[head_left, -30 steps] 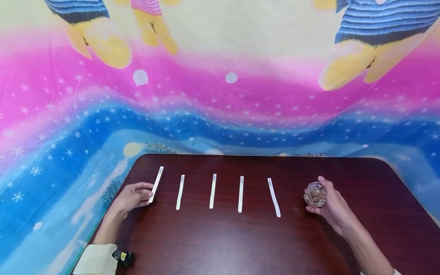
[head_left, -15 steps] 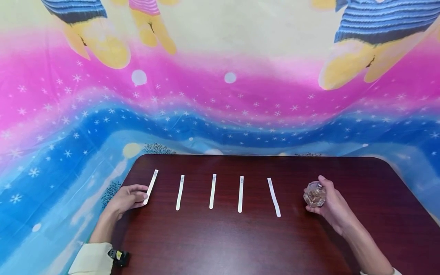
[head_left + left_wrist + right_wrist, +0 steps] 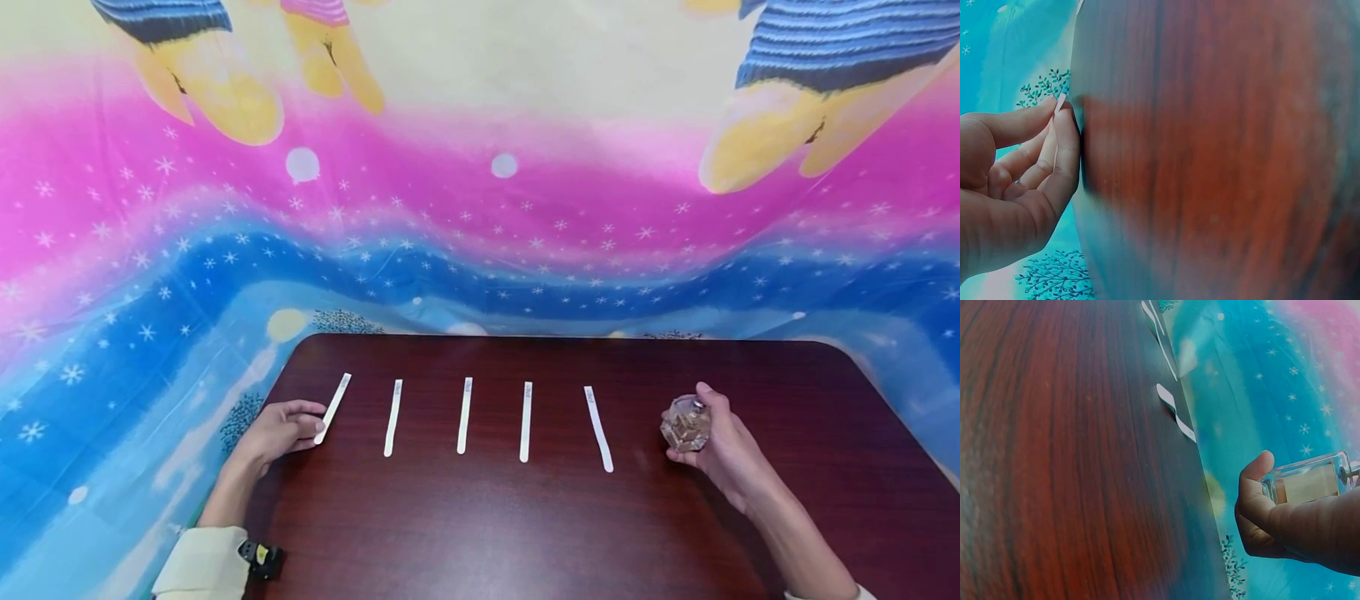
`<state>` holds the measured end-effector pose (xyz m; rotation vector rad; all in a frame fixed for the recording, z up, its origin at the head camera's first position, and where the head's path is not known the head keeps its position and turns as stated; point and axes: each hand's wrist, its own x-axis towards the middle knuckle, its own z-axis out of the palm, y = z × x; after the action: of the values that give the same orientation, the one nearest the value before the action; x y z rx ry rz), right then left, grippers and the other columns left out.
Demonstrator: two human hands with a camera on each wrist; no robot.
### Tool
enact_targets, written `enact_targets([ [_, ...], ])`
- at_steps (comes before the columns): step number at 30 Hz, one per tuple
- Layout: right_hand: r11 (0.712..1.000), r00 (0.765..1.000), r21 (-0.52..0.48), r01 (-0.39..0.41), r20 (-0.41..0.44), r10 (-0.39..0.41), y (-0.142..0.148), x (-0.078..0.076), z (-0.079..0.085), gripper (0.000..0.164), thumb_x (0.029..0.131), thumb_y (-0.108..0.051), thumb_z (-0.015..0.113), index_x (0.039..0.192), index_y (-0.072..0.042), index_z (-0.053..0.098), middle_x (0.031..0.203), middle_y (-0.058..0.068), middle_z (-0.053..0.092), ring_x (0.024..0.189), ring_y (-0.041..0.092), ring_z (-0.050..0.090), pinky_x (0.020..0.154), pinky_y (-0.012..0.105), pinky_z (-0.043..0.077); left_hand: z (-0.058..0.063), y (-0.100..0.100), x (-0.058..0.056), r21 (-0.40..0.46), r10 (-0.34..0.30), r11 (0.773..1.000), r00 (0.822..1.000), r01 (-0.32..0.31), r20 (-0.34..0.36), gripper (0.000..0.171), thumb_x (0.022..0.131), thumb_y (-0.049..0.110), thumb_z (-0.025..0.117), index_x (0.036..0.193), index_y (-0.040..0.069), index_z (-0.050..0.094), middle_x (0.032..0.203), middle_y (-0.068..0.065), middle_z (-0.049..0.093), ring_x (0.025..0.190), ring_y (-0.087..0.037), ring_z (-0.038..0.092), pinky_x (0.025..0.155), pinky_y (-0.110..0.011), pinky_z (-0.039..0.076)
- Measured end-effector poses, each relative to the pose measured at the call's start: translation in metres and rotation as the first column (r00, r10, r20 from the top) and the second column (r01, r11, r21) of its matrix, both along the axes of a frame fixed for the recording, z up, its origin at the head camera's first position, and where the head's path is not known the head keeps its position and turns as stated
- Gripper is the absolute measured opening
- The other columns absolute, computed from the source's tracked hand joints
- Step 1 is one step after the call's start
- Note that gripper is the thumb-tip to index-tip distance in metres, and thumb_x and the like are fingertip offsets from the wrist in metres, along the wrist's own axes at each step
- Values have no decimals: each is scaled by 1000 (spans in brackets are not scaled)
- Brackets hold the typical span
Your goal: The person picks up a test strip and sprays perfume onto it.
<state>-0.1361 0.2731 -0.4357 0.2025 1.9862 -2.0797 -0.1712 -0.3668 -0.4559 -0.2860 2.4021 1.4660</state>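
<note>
My left hand [image 3: 281,433] pinches the lower end of a white perfume test strip [image 3: 333,408] between thumb and fingertips, at the left end of a row of such strips. In the left wrist view, the end of that strip [image 3: 1060,103] pokes out between the thumb and forefinger. On the right side, my right hand [image 3: 723,446] grips a clear, faceted glass perfume bottle [image 3: 686,423]. The right wrist view shows the bottle [image 3: 1307,481] lying along the hand, with pale amber liquid inside; my thumb and fingers hide part of it.
Several more test strips, including a straight one [image 3: 465,417] and a slightly bent one [image 3: 597,429], lie spaced out across the dark red wooden table [image 3: 480,525]. Their far ends bear small print. A printed cloth backdrop [image 3: 480,208] hangs behind the table.
My left hand has shifted a little to the left with the strip, whose far end has come down slightly towards me. The right hand and bottle have stayed in place.
</note>
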Motion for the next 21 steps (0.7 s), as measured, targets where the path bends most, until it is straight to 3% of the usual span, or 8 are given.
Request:
enact_targets([
  [12, 1000, 1000, 1, -6, -5, 6, 0, 0, 0, 46, 115, -56, 28, 116, -22, 60, 106, -8, 70, 98, 13, 67, 80, 35, 65, 3, 5, 1, -58, 42, 997, 999, -43, -13, 41, 106, 7, 65, 141, -12, 57, 112, -10, 74, 88, -10, 70, 79, -29, 67],
  [21, 1000, 999, -20, -22, -39, 21, 1, 0, 3, 45, 116, -55, 29, 113, -25, 62, 106, -9, 70, 97, 12, 67, 79, 34, 65, 8, 6, 3, -146, 43, 988, 998, -50, -47, 41, 104, 13, 70, 136, -11, 61, 103, -9, 80, 83, -10, 69, 71, -25, 64],
])
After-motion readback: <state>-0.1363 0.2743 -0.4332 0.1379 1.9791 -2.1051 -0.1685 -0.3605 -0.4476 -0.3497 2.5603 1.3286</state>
